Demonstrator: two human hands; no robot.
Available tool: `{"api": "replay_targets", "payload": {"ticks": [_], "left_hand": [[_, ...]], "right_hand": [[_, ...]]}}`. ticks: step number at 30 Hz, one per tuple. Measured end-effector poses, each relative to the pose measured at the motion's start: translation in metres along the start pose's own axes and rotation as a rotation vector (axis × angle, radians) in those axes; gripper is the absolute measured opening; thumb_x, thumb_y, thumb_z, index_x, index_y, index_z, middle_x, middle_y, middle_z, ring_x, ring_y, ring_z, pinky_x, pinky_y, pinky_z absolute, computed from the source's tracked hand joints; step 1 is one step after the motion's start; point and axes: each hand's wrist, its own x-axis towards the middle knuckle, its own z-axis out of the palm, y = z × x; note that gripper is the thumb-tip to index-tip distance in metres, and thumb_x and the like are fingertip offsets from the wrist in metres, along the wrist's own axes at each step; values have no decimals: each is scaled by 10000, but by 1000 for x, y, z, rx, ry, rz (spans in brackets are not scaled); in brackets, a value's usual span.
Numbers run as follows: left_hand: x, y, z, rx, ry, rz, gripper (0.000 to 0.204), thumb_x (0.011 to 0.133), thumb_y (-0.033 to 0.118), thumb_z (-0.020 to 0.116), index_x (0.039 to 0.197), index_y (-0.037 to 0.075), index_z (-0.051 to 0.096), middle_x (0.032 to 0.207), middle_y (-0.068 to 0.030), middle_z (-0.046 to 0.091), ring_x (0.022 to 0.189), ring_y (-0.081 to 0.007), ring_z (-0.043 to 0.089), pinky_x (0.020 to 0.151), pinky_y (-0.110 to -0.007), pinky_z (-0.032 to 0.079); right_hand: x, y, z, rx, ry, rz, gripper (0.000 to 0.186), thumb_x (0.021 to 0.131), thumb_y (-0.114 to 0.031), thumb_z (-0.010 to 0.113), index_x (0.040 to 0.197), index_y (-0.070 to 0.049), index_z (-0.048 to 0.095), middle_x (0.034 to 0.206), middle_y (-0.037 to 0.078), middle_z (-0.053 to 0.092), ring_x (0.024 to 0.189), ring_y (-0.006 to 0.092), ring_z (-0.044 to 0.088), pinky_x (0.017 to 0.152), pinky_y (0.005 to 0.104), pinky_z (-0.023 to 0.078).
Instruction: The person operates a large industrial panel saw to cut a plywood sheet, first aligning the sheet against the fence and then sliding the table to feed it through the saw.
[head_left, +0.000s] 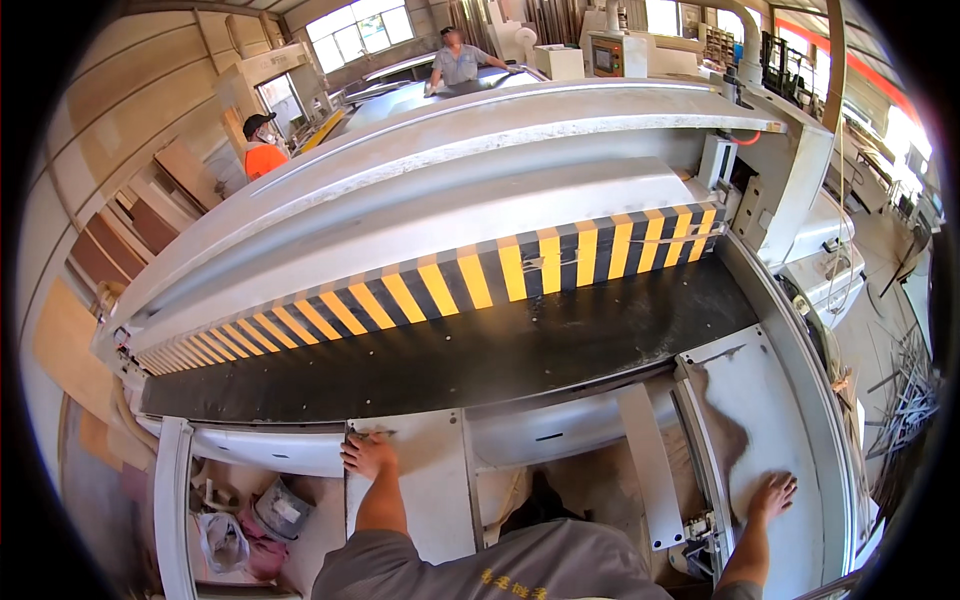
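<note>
My left hand (368, 456) rests on a pale metal support plate (436, 500), close to its left edge and its far end, fingers spread and nothing visible in them. My right hand (773, 495) lies on a wider pale side plate (790, 420) with worn grey patches, its fingers stretched out and no object under them that I can see. Beyond both plates runs the long black bed (470, 350) of a large machine. A guard with yellow and black stripes (480, 275) stands along the far side of that bed.
Between the plates a narrow metal bar (650, 465) crosses an opening. Below on the left sit a grey bucket (282, 508) and a clear plastic bag (222, 542). Behind the machine are a person in grey (460, 65) and a person in orange (264, 155). Metal offcuts (908, 395) lie at right.
</note>
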Motion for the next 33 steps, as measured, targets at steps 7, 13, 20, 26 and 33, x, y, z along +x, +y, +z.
{"api": "replay_targets", "payload": {"ticks": [7,13,20,26,33], "left_hand": [[2,-5,4,27,-2,0,668,1011,520,468,1519,88,430,1601,-225,384,1477,-437,342,1228,-559,224],[0,-1,-3,22,-13,-5,671,1008,519,477,1517,84,433,1596,-235,385,1469,-444,350,1225,-568,229],[4,-4,7,19,21,8,661,1014,523,474,1507,83,456,1590,-235,399,1466,-451,350,1222,-574,233],[-3,-7,-9,-11,-6,35,625,1044,506,441,1511,91,451,1600,-206,406,1487,-420,344,1223,-571,240],[-3,-8,12,-98,97,362,555,1052,399,484,1496,69,443,1559,-217,442,1462,-433,369,1218,-569,266]], "right_hand": [[-4,-8,-6,16,8,-4,653,1083,-500,386,1622,-133,337,1694,96,304,1573,285,243,1248,558,192],[-1,-5,-1,43,24,-14,647,1085,-485,383,1619,-122,338,1696,100,297,1575,292,232,1255,564,177],[7,-1,11,27,2,-8,638,1090,-466,368,1625,-120,321,1700,103,287,1581,289,215,1259,550,172],[-8,-10,-10,37,-20,-12,632,1095,-440,368,1626,-102,307,1702,121,273,1582,304,208,1269,531,164],[-5,11,16,31,31,87,715,1091,-498,367,1615,-18,285,1695,176,263,1581,314,197,1270,504,155]]}}
